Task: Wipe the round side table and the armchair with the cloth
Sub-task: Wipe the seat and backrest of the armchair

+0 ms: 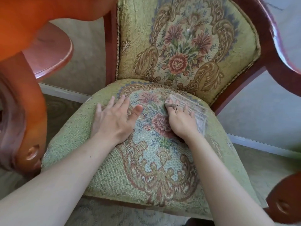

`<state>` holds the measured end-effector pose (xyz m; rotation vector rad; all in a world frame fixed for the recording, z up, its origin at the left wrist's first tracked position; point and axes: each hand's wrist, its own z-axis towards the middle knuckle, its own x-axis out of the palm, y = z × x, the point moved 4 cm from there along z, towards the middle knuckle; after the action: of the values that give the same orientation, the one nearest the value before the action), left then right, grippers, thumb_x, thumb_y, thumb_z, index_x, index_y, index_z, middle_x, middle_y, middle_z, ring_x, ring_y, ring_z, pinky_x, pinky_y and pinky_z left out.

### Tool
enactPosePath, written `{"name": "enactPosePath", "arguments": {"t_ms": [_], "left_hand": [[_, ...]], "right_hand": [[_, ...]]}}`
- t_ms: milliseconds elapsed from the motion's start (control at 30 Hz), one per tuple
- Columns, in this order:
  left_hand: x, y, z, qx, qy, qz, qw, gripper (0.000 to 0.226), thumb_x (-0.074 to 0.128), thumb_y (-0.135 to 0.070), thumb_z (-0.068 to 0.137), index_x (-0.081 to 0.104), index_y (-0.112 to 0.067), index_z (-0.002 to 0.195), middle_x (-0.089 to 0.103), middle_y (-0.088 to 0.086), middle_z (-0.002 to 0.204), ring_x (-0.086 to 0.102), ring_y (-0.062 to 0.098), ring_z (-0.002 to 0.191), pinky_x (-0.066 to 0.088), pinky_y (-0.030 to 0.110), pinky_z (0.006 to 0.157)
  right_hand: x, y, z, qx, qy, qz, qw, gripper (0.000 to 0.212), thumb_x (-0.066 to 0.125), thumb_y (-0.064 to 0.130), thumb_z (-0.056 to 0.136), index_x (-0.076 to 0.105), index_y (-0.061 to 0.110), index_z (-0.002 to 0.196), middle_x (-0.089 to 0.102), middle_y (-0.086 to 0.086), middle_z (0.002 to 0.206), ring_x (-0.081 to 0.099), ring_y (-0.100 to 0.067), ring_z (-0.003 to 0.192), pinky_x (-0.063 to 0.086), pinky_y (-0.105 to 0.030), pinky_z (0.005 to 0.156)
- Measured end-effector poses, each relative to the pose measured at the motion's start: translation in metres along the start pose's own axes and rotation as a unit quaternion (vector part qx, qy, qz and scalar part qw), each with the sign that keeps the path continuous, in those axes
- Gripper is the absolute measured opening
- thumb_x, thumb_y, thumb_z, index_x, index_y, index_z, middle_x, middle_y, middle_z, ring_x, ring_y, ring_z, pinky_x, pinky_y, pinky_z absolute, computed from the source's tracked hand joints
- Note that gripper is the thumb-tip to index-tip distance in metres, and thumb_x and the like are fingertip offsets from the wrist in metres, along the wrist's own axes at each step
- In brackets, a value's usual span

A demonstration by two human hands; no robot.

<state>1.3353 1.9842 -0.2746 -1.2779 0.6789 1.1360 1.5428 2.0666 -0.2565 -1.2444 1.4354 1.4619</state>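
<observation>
Right hand (pixel 180 123) pressing beige ribbed cloth (pixel 193 110) (fingers curled over it) at one o'clock on floral green armchair seat (pixel 114 176); left hand (pixel 112 119) flat, fingers spread, empty.

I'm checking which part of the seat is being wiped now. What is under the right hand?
Under the right hand lies the folded beige cloth, pressed flat on the floral seat cushion near its back edge. The fabric beneath the cloth and palm is covered, so its condition cannot be seen.
</observation>
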Motion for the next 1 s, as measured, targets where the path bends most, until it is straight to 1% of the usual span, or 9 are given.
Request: {"name": "enactPosePath", "arguments": {"t_ms": [233, 433, 500, 533, 633, 800, 867, 933, 1000], "left_hand": [[-0.001, -0.001, -0.001, 0.001, 0.004, 0.007, 1.000, 0.102, -0.019, -0.082, 0.082, 0.016, -0.026, 0.160, 0.010, -0.007, 0.167, 0.009, 0.019, 0.155, 0.008, 0.060, 0.123], [-0.002, 0.000, -0.003, 0.004, 0.001, 0.003, 1.000, 0.099, -0.018, -0.080, 0.084, 0.016, -0.026, 0.160, 0.011, -0.007, 0.167, 0.010, 0.020, 0.155, 0.007, 0.059, 0.123], [-0.003, 0.000, -0.005, 0.004, 0.002, 0.001, 1.000, 0.099, -0.018, -0.080, 0.084, 0.017, -0.027, 0.160, 0.012, -0.007, 0.166, 0.010, 0.020, 0.155, 0.008, 0.058, 0.123], [-0.003, 0.000, -0.006, 0.005, 0.003, 0.002, 1.000, 0.099, -0.018, -0.080, 0.084, 0.017, -0.027, 0.160, 0.013, -0.007, 0.166, 0.010, 0.020, 0.155, 0.008, 0.058, 0.123], [-0.005, 0.001, -0.004, 0.005, 0.006, 0.007, 1.000, 0.100, -0.019, -0.080, 0.083, 0.019, -0.027, 0.160, 0.014, -0.007, 0.166, 0.011, 0.020, 0.154, 0.008, 0.058, 0.123], [-0.006, 0.002, -0.004, -0.002, -0.001, 0.005, 1.000, 0.100, -0.020, -0.079, 0.083, 0.021, -0.028, 0.159, 0.016, -0.008, 0.166, 0.013, 0.018, 0.154, 0.010, 0.055, 0.124], [-0.005, 0.001, -0.003, -0.004, -0.002, 0.004, 1.000, 0.100, -0.020, -0.079, 0.084, 0.021, -0.028, 0.159, 0.016, -0.009, 0.165, 0.013, 0.018, 0.154, 0.010, 0.056, 0.124], [-0.005, 0.000, -0.004, -0.006, -0.004, 0.004, 1.000, 0.099, -0.019, -0.079, 0.084, 0.021, -0.028, 0.159, 0.016, -0.009, 0.165, 0.014, 0.019, 0.154, 0.010, 0.056, 0.124], [-0.006, 0.000, -0.004, -0.006, -0.005, 0.002, 1.000, 0.100, -0.019, -0.079, 0.084, 0.022, -0.027, 0.159, 0.018, -0.009, 0.165, 0.015, 0.019, 0.154, 0.010, 0.055, 0.124]], "right_hand": [[0.005, 0.026, -0.019, -0.040, 0.013, 0.016, 0.999, 0.058, 0.013, 0.042, 0.105, 0.020, 0.023, 0.160, 0.016, -0.009, 0.168, 0.002, -0.026, 0.156, -0.002, -0.042, 0.125], [0.000, 0.029, -0.063, -0.024, 0.048, 0.158, 0.986, 0.056, 0.023, 0.046, 0.104, 0.041, 0.023, 0.152, 0.021, -0.009, 0.167, 0.010, -0.021, 0.154, 0.006, -0.037, 0.121], [-0.005, 0.024, -0.077, 0.031, 0.078, 0.273, 0.958, 0.053, 0.029, 0.053, 0.098, 0.057, 0.029, 0.136, 0.046, -0.006, 0.153, 0.039, -0.023, 0.141, 0.030, -0.044, 0.115], [-0.008, 0.021, -0.084, 0.048, 0.087, 0.318, 0.943, 0.043, 0.034, 0.054, 0.096, 0.064, 0.032, 0.118, 0.061, -0.003, 0.131, 0.055, -0.019, 0.119, 0.043, -0.040, 0.099], [-0.016, 0.006, -0.097, 0.099, 0.084, 0.425, 0.896, 0.024, 0.049, 0.047, 0.095, 0.062, 0.027, 0.093, 0.061, 0.001, 0.084, 0.054, -0.013, 0.072, 0.037, -0.031, 0.065], [-0.046, -0.031, -0.100, 0.149, 0.063, 0.731, 0.663, 0.042, 0.060, 0.030, 0.086, 0.067, 0.009, 0.121, 0.075, -0.018, 0.109, 0.073, -0.030, 0.091, 0.055, -0.045, 0.095], [-0.074, -0.049, -0.090, 0.128, -0.003, 0.756, 0.641, 0.039, 0.049, 0.035, 0.093, 0.070, 0.009, 0.113, 0.077, -0.017, 0.105, 0.075, -0.032, 0.089, 0.060, -0.048, 0.081], [-0.100, -0.060, -0.075, 0.100, -0.092, 0.757, 0.639, 0.045, 0.040, 0.041, 0.097, 0.069, 0.010, 0.113, 0.077, -0.013, 0.107, 0.073, -0.029, 0.098, 0.059, -0.044, 0.086], [-0.119, -0.066, -0.053, 0.101, -0.184, 0.697, 0.686, 0.047, 0.038, 0.048, 0.099, 0.067, 0.014, 0.114, 0.074, -0.011, 0.112, 0.068, -0.029, 0.106, 0.055, -0.041, 0.092]]}}
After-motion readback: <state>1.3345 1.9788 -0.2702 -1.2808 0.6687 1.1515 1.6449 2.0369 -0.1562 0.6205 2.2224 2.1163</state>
